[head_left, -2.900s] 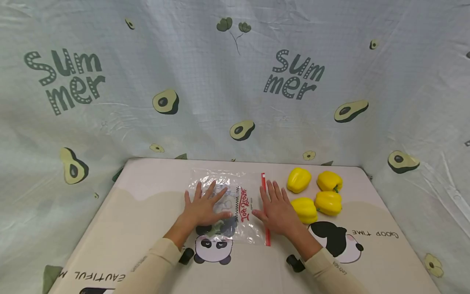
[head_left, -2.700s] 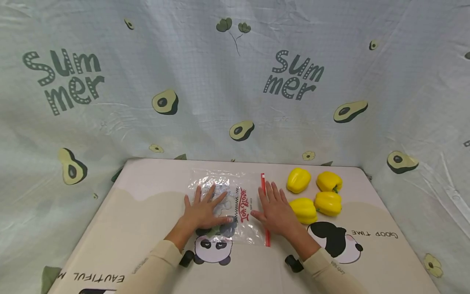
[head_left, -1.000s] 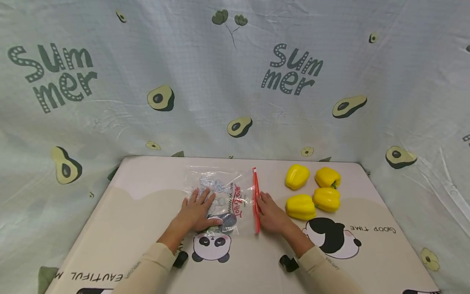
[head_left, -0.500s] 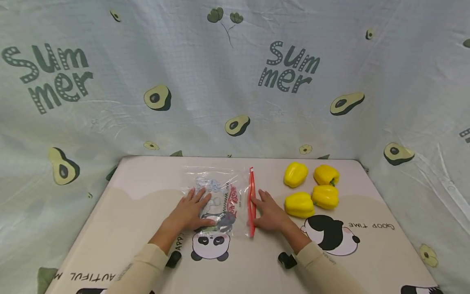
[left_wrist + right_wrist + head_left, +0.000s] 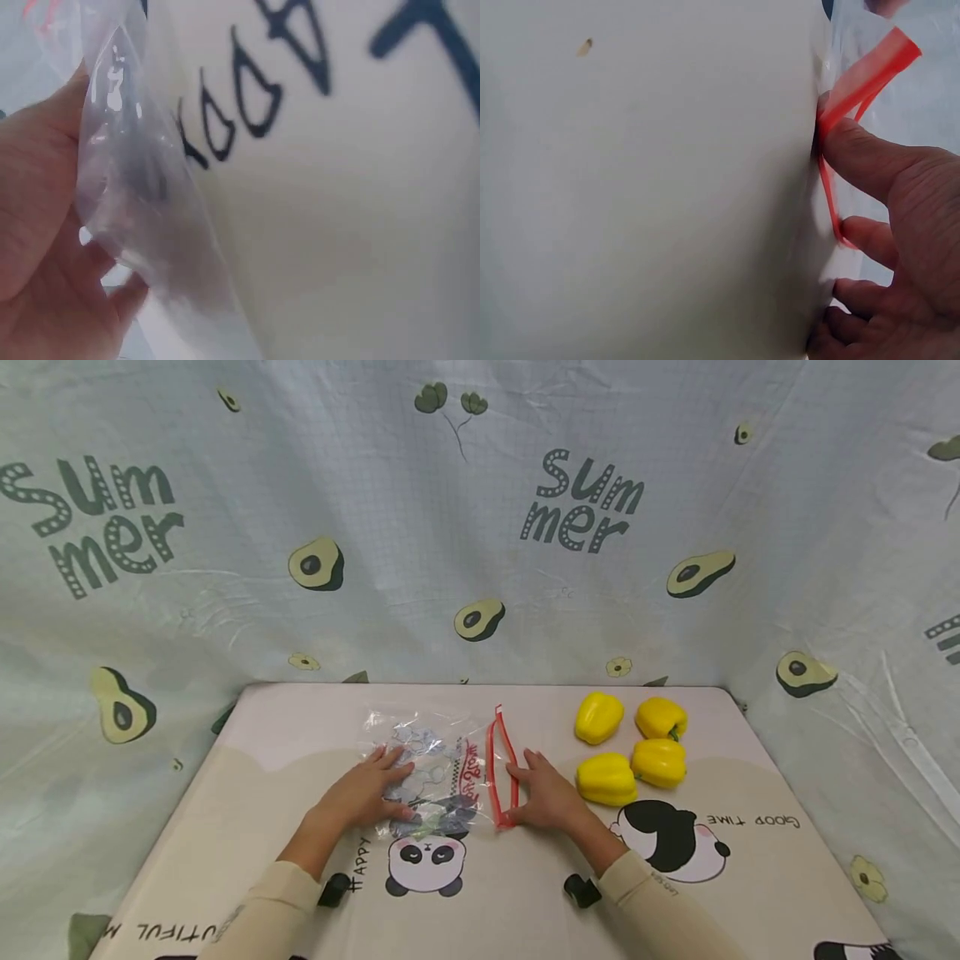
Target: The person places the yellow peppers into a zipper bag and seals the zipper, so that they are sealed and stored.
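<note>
A clear zip bag [image 5: 442, 760] with red lettering lies flat on the table, a blue-grey pattern showing through it. Its red-edged mouth [image 5: 491, 768] faces right, the two strips parted into a narrow triangle. My left hand [image 5: 363, 789] rests on the closed end with fingers spread; in the left wrist view, loose plastic [image 5: 150, 210] bulges beside the fingers. At the mouth, my right hand [image 5: 549, 795] holds the right strip with thumb and forefinger. The right wrist view shows the thumb [image 5: 855, 154] against the red strip [image 5: 877, 71].
Several yellow bell peppers [image 5: 606, 779] lie right of my right hand, toward the back. The tabletop [image 5: 517, 902] bears panda and dog prints. A patterned curtain [image 5: 412, 510] rises behind and at both sides.
The flat hands have drawn the bag slightly left. My right hand has moved from lying on the bag to its red edge, and the mouth has parted. The peppers stay in place.
</note>
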`<state>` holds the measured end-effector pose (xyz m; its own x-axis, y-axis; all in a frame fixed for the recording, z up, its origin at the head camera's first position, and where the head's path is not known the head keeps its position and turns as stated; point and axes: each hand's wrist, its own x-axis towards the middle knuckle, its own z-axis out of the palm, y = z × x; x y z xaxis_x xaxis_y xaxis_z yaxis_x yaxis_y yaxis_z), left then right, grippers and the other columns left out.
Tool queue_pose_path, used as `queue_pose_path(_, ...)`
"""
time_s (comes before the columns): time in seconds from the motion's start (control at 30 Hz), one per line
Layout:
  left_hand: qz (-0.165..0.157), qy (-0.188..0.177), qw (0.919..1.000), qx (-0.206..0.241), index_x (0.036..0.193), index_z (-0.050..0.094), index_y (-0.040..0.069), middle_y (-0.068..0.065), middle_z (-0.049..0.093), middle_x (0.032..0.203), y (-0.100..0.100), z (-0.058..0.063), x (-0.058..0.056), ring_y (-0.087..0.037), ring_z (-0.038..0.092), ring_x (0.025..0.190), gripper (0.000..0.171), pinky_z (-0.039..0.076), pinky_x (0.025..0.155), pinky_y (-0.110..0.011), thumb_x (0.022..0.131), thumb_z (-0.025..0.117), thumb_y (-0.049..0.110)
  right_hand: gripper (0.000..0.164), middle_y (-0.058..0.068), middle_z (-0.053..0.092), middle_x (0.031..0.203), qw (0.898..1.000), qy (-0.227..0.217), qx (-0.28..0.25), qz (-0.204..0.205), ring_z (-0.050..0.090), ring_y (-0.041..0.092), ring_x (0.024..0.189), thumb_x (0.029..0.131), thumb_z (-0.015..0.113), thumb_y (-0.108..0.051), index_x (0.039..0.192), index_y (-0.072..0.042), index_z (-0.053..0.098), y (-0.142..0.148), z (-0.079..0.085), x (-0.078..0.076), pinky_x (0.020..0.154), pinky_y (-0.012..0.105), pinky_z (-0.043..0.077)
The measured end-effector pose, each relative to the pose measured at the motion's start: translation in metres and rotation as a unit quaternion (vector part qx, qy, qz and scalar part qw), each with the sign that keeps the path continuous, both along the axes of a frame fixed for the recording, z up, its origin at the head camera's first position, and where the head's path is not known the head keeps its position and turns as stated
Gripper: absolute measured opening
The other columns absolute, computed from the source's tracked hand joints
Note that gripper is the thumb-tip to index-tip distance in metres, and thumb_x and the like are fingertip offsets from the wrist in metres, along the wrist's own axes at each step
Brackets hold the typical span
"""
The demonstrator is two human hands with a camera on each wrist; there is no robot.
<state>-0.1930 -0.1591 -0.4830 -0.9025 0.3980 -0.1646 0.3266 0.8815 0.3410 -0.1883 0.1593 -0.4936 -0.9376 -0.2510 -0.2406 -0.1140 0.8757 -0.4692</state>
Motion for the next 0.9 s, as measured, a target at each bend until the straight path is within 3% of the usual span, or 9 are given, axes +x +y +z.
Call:
queue_pose_path(0.17, 0.017, 0.021, 0.9978, -0.06, 0.149, 0.058, 0.015, -0.012, 0.027, 0.174, 0.009, 0.004, -0.004, -0.05, 0.019, 0.159, 0.074, 0.024, 0.123, -0.074, 0.091, 0.072, 0.058, 0.084, 0.016, 0.032, 0.171, 1.0, -0.004, 0.01, -0.001, 0.029, 0.039, 0.16, 0.08, 0.09, -0.034, 0.153, -0.017, 0.054, -0.003, 0.006, 0.001, 0.123, 0.059, 0.038)
queue_pose_path(0.27, 0.015, 0.05, 0.9945, -0.09, 0.139, 0.067, 0.009, -0.01, 0.032, 0.172, 0.022, 0.005, -0.007, -0.048, 0.021, 0.16, 0.069, 0.024, 0.124, -0.073, 0.09, 0.072, 0.057, 0.082, 0.016, 0.033, 0.171, 1.0, -0.007, 0.023, -0.002, 0.03, 0.038, 0.159, 0.08, 0.09, -0.034, 0.153, -0.018, 0.054, -0.004, 0.01, 0.002, 0.122, 0.059, 0.04)
queue_pose_path(0.37, 0.001, 0.064, 0.9947, -0.08, 0.13, 0.07, -0.003, -0.013, 0.037, 0.169, 0.033, 0.005, -0.009, -0.044, 0.026, 0.159, 0.07, 0.029, 0.126, -0.064, 0.083, 0.083, 0.047, 0.082, 0.015, 0.033, 0.171, 0.999, -0.009, 0.032, -0.001, 0.029, 0.037, 0.16, 0.081, 0.089, -0.035, 0.153, -0.019, 0.054, -0.005, 0.01, 0.0, 0.122, 0.058, 0.04)
queue_pose_path(0.47, -0.023, 0.041, 0.998, -0.043, 0.14, 0.059, -0.008, -0.017, 0.034, 0.17, 0.036, 0.003, -0.009, -0.041, 0.029, 0.159, 0.075, 0.031, 0.127, -0.055, 0.084, 0.084, 0.034, 0.082, 0.014, 0.033, 0.171, 0.999, -0.014, 0.039, 0.001, 0.03, 0.037, 0.16, 0.081, 0.089, -0.036, 0.154, -0.02, 0.053, -0.005, 0.011, 0.0, 0.121, 0.058, 0.041)
queue_pose_path(0.57, -0.049, 0.014, 0.9986, -0.014, 0.156, 0.044, -0.001, -0.019, 0.03, 0.171, 0.031, -0.001, -0.008, -0.039, 0.029, 0.159, 0.079, 0.032, 0.128, -0.051, 0.091, 0.078, 0.029, 0.083, 0.015, 0.034, 0.17, 0.999, -0.015, 0.045, 0.002, 0.031, 0.037, 0.159, 0.081, 0.089, -0.037, 0.154, -0.02, 0.053, -0.005, 0.012, -0.001, 0.12, 0.059, 0.042)
queue_pose_path(0.67, -0.065, 0.0, 0.9978, -0.014, 0.161, 0.039, 0.01, -0.02, 0.028, 0.171, 0.022, -0.003, -0.006, -0.041, 0.027, 0.159, 0.074, 0.031, 0.127, -0.055, 0.098, 0.07, 0.034, 0.083, 0.015, 0.034, 0.17, 0.999, -0.013, 0.053, 0.002, 0.031, 0.037, 0.159, 0.081, 0.089, -0.038, 0.154, -0.021, 0.053, -0.006, 0.012, -0.001, 0.12, 0.058, 0.042)
queue_pose_path(0.77, -0.054, -0.014, 0.9979, -0.032, 0.16, 0.042, 0.015, -0.024, 0.026, 0.171, 0.016, -0.001, -0.005, -0.046, 0.024, 0.159, 0.071, 0.03, 0.126, -0.06, 0.1, 0.066, 0.043, 0.082, 0.014, 0.033, 0.171, 0.998, -0.013, 0.057, 0.005, 0.03, 0.036, 0.159, 0.081, 0.089, -0.038, 0.154, -0.021, 0.054, -0.006, 0.012, -0.002, 0.121, 0.059, 0.041)
queue_pose_path(0.9, -0.016, -0.011, 0.9982, -0.056, 0.154, 0.052, 0.014, -0.027, 0.032, 0.168, 0.02, 0.003, -0.006, -0.051, 0.028, 0.156, 0.068, 0.033, 0.124, -0.063, 0.099, 0.065, 0.051, 0.082, 0.014, 0.033, 0.171, 0.998, -0.017, 0.065, 0.007, 0.03, 0.036, 0.16, 0.082, 0.088, -0.038, 0.154, -0.022, 0.054, -0.005, 0.012, -0.002, 0.12, 0.059, 0.042)
